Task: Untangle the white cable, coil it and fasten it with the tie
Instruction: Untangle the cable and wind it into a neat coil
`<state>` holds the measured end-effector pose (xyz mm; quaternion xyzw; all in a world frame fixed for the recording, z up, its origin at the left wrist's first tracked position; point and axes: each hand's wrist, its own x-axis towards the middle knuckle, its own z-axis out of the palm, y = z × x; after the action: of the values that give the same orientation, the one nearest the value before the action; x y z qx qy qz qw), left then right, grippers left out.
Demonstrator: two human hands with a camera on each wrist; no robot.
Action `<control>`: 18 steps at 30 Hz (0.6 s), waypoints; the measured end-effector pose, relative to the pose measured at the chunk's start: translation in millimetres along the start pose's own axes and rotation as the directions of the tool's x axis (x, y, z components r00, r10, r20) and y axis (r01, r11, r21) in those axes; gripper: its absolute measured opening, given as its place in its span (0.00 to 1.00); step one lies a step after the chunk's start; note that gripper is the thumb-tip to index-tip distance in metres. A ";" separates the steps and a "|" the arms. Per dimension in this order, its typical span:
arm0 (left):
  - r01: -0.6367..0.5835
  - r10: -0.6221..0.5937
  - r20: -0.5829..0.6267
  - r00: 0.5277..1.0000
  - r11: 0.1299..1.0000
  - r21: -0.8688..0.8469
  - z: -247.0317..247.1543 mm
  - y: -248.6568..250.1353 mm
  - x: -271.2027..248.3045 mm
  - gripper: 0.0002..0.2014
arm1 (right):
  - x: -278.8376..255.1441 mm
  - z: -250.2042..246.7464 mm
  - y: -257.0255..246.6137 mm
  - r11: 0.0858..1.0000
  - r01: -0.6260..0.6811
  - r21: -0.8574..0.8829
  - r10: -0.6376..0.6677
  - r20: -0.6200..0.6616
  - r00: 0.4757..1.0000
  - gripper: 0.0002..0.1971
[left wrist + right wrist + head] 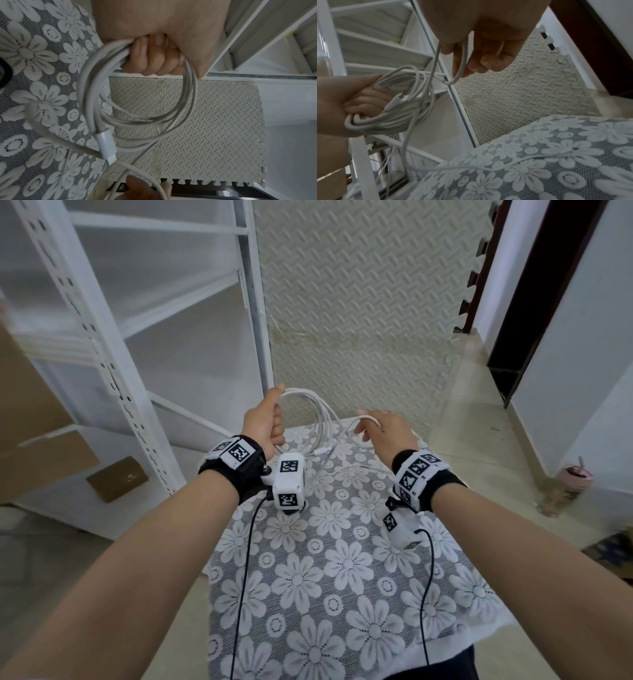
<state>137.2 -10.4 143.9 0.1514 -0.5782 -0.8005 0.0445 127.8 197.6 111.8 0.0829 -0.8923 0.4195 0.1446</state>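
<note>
A lace floral cloth (329, 594) covers the surface. A white metal shelf rack (113, 313) stands beyond its left edge, a textured foam mat (359, 302) beyond its far edge.

right hand (147, 188) is mostly cut off at the left wrist view's bottom edge, and the cable (488, 167) tail's end isn't visible anywhere.

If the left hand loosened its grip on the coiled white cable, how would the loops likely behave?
The thin white cable looks floppy: its loops hang uneven below the left hand, so they would probably spring apart. The loose end sags from the right hand, suggesting little stiffness.
</note>
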 end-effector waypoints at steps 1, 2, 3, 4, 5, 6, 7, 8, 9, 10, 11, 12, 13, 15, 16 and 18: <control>0.000 0.000 -0.003 1.000 1.000 -0.004 -0.9 0.1 0.3 0.24 | -1.6 0.0 -0.7 0.997 -0.043 0.062 0.042 0.022 0.999 0.21; 0.000 0.000 -0.006 1.000 1.000 -0.007 -1.9 0.1 0.8 0.24 | -2.2 0.3 -0.8 0.982 -0.102 0.156 0.096 0.043 0.994 0.23; 0.001 -0.001 -0.009 1.000 1.000 -0.009 -3.2 0.1 1.2 0.24 | -2.7 0.5 -0.7 0.945 -0.169 0.281 0.156 0.066 0.986 0.23; 0.003 -0.003 -0.013 1.000 1.000 -0.011 -4.7 0.0 1.8 0.25 | -2.2 0.3 0.2 0.884 -0.228 0.407 0.212 0.086 0.973 0.21; 0.006 -0.006 -0.015 1.000 1.000 -0.015 -6.3 -0.2 2.1 0.25 | -2.0 -0.8 0.5 0.816 -0.269 0.512 0.255 0.099 0.962 0.19; 0.007 -0.007 -0.016 1.000 1.000 -0.019 -7.6 -0.4 2.4 0.25 | -0.9 -2.6 1.1 0.749 -0.294 0.593 0.287 0.110 0.952 0.16; 0.007 -0.008 -0.017 1.000 1.000 -0.024 -8.6 -0.7 2.7 0.25 | 0.4 -4.6 1.7 0.676 -0.314 0.667 0.307 0.132 0.942 0.14; 0.008 -0.008 -0.019 1.000 1.000 -0.026 -9.3 -0.9 2.8 0.25 | 1.4 -6.8 0.7 0.590 -0.332 0.736 0.313 0.170 0.934 0.12; 0.008 -0.009 -0.023 1.000 1.000 -0.027 -9.8 -1.0 3.1 0.25 | 1.8 -8.8 -1.1 0.494 -0.346 0.798 0.307 0.212 0.928 0.12; 0.008 -0.009 -0.026 1.000 1.000 -0.028 -10.1 -1.3 3.3 0.25 | 2.5 -9.8 -3.1 0.395 -0.348 0.850 0.286 0.246 0.926 0.11; 0.009 -0.010 -0.028 1.000 0.999 -0.031 -10.3 -1.8 3.7 0.25 | 3.1 -10.7 -4.8 0.304 -0.337 0.891 0.252 0.266 0.930 0.09; 0.011 -0.012 -0.029 1.000 0.999 -0.036 -10.3 -2.3 4.1 0.25 | 3.4 -10.8 -6.5 0.223 -0.322 0.920 0.214 0.276 0.937 0.08; 0.012 -0.013 -0.030 0.999 0.999 -0.041 -10.3 -2.7 4.5 0.25 | 3.6 -10.5 -7.6 0.153 -0.313 0.937 0.175 0.286 0.942 0.08; 0.013 -0.014 -0.031 0.999 0.999 -0.045 -10.2 -3.1 5.1 0.25 | 3.6 -9.5 -8.6 0.066 -0.331 0.941 0.108 0.323 0.940 0.09; 0.013 -0.015 -0.031 0.999 0.999 -0.047 -9.9 -3.2 5.1 0.25 | 3.7 -9.0 -8.7 0.045 -0.355 0.934 0.089 0.351 0.932 0.09; 0.010 -0.012 -0.038 0.999 0.999 -0.048 -10.1 -3.0 5.6 0.25 | 3.8 -7.8 -7.7 0.019 -0.409 0.912 0.097 0.406 0.909 0.08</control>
<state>135.2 -20.0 137.1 0.1687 -0.5572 -0.8112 0.0548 127.7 198.6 123.4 0.0446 -0.3763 0.9159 -0.1327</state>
